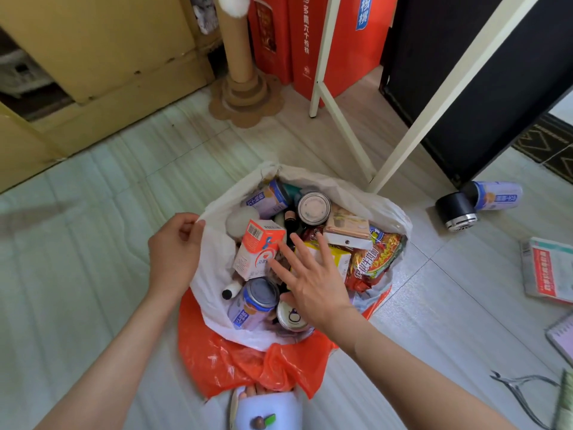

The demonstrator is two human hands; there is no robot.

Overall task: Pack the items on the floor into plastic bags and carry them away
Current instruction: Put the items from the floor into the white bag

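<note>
A white plastic bag (214,268) stands open on the floor, full of cans, boxes and a red noodle packet (376,259). My left hand (173,246) pinches the bag's left rim and holds it up. Over the contents my right hand (310,274) hovers with fingers spread, holding nothing, beside an orange-and-white box (259,243). An orange plastic bag (248,364) lies crumpled under and in front of the white one. On the floor at right lie a blue can (499,195), a black cylinder (455,212), a red-and-white booklet (548,271), a notebook (562,336) and nippers (517,389).
A white frame's legs (344,125) stand just behind the bag. Beyond are red cartons (310,48), a cardboard post on a flower-shaped base (245,88), a yellow cabinet (102,57) at left and a black panel (474,88) at right. My slipper (266,411) shows at the bottom.
</note>
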